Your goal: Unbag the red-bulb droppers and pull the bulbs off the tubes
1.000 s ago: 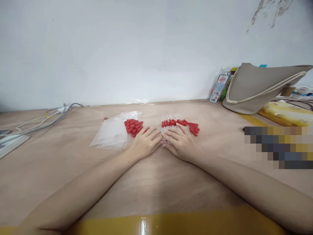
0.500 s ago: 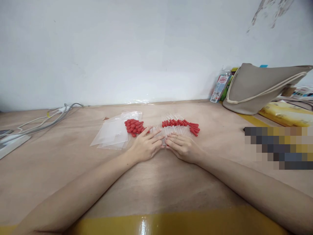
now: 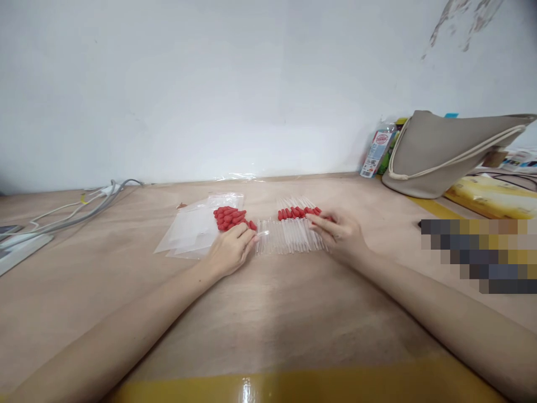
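Between my hands lies a row of clear thin tubes side by side on the table. My left hand is closed at the row's left end, its fingertips pinching one clear tube. My right hand hovers by the right end, fingers bent and blurred; whether it holds anything is unclear. Behind the tubes is a line of red bulbs with clear stems pointing to the wall. A pile of red bulbs rests on clear plastic bags at the left.
A grey bag and a bottle stand at the back right, near a yellow packet. Cables and a white power strip lie at the left. Yellow tape runs along the front edge.
My hands have moved apart from the middle of the row, uncovering the tubes. My left hand now pinches a tube; my right hand has shifted right and up, beside the red bulbs.
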{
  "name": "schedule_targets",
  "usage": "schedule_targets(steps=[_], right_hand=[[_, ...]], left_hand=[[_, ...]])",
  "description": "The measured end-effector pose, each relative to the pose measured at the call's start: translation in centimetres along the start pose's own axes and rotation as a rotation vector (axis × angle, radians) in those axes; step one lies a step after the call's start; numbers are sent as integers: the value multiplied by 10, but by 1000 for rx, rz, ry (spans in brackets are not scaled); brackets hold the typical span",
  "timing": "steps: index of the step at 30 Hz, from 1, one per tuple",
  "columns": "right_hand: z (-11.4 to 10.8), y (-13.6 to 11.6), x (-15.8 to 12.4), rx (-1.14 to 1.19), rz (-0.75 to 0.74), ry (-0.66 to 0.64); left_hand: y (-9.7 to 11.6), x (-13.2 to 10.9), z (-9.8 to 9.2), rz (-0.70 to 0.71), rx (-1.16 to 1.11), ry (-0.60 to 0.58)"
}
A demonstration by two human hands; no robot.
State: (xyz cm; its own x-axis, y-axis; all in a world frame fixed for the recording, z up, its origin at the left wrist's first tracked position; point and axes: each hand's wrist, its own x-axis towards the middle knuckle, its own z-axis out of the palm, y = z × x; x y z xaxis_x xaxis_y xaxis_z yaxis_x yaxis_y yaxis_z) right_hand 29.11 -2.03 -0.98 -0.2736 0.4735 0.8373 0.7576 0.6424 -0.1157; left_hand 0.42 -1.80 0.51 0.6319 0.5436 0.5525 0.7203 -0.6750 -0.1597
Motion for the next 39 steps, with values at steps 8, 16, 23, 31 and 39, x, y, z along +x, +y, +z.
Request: schedule_targets(steps=[8, 16, 23, 31, 39], right_hand=[[-6, 57, 4, 73, 649, 14], [0, 80, -6, 148, 722, -137], [1, 76, -2, 13, 635, -248], [-1, 74, -3, 35, 690, -283], [1, 73, 2, 47, 744, -211]], left_hand=[[3, 17, 18, -120, -123, 74], [1, 24, 28, -137, -195, 203], [6, 19, 30, -131, -311, 150], [14, 11, 15, -62, -336, 59], [-4, 3, 8, 57, -385, -230]])
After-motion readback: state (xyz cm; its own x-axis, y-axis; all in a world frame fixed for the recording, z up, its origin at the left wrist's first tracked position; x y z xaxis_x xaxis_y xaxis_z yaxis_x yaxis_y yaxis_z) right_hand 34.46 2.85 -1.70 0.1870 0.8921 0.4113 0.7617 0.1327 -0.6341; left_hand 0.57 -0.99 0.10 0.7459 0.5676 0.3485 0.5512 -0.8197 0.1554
